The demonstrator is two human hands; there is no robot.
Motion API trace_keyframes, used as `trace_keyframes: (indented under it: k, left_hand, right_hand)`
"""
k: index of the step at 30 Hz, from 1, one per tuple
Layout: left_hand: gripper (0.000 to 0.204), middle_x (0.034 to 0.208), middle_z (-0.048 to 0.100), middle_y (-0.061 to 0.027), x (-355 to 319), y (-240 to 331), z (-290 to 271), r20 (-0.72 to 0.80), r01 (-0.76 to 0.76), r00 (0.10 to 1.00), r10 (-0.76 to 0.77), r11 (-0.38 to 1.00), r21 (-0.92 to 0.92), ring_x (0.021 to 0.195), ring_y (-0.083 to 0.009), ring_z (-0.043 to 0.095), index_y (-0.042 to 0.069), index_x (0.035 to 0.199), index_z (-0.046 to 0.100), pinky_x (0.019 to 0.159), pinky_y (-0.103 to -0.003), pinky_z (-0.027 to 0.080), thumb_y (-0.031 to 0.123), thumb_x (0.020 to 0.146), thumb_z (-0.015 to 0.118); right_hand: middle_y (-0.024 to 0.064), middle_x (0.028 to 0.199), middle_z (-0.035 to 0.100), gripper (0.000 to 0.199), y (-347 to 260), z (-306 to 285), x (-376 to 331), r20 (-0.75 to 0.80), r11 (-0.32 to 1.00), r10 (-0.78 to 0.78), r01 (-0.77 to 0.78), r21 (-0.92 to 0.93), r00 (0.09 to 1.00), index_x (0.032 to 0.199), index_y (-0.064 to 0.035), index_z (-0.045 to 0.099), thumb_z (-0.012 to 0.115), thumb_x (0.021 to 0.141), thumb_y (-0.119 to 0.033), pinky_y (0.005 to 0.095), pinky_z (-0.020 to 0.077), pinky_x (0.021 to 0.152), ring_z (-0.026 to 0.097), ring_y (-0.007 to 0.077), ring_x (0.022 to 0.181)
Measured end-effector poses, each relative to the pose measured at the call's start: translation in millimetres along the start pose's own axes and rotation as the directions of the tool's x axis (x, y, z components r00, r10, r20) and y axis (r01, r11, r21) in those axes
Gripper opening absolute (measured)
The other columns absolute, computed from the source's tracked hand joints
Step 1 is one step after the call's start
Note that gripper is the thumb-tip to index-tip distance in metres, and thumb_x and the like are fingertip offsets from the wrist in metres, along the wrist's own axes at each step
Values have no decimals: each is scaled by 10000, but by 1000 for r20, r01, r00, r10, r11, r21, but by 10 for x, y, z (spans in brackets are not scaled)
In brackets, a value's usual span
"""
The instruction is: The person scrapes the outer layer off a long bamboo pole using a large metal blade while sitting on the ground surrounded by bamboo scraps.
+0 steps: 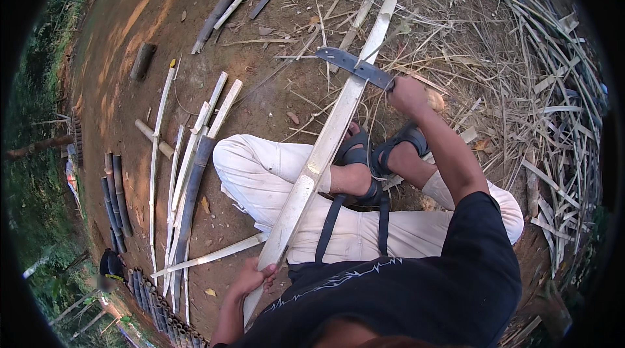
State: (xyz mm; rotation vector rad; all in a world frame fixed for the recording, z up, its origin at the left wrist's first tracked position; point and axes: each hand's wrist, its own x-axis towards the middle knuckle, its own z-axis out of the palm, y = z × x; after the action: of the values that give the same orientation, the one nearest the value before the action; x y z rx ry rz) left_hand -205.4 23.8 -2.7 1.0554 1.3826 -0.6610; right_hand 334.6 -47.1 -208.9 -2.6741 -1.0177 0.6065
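Observation:
A long split bamboo strip [325,133], pale on its upper face, slants across my lap from lower left to upper middle. My left hand [254,275] is closed round its near end, beside my left hip. Out in front, my right hand [411,97] grips the handle of a machete [357,68]. Its dark, broad blade lies across the strip near the far end and touches it, the tip pointing left. The handle is mostly hidden in my fist. Under the strip are my bent legs in pale trousers [351,224] and my sandalled feet [355,153].
Several split bamboo pieces [189,166] lie at the left, propped on a short pole [155,138]. Dark bamboo lengths [117,195] are farther left. A heap of shavings and thin strips [482,81] spreads over the ground at the right. A short log [142,61] lies at the upper left.

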Motion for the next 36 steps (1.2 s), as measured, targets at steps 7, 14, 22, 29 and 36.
trace_keyframes:
  k: [7,14,22,29,36]
  left_hand:
    - [258,646,580,-43,43,-110,-52,32,97,995,-96,995,-18,525,-139,532,10,841,590,503,-306,442,212,986,658]
    - [248,657,590,-46,-104,-370,-244,158,111,982,-99,991,-69,544,-148,554,7,852,602,510,-315,461,211,971,678]
    - [226,698,606,-55,41,-634,-574,229,197,958,-170,975,-100,601,-173,587,8,863,618,557,-330,488,200,947,702]
    - [191,739,641,-80,-144,-442,-705,197,187,965,-174,981,-53,613,-187,602,-8,888,649,582,-345,495,165,929,719]
    - [174,730,636,-82,-329,-355,-696,82,368,928,-364,929,-41,612,-195,605,-36,928,653,583,-355,504,121,916,727]
  right_hand:
    - [195,820,702,220,-89,318,-218,14,890,-445,444,-105,895,856,-37,628,680,724,-205,490,563,716,702,384,770]
    - [231,895,721,242,472,-187,676,73,987,143,-137,-85,987,905,-34,737,642,802,-231,466,576,785,721,358,883]
    - [189,878,730,248,1090,-109,895,101,983,18,1,-186,995,909,-29,726,668,781,-233,456,578,795,723,352,863]
    - [276,920,708,283,720,-129,963,-9,998,62,-62,-6,998,883,30,722,625,818,-228,490,569,819,708,409,893]
    - [292,878,696,339,763,167,816,253,935,169,-236,263,952,863,54,704,669,799,-278,511,551,810,700,422,847]
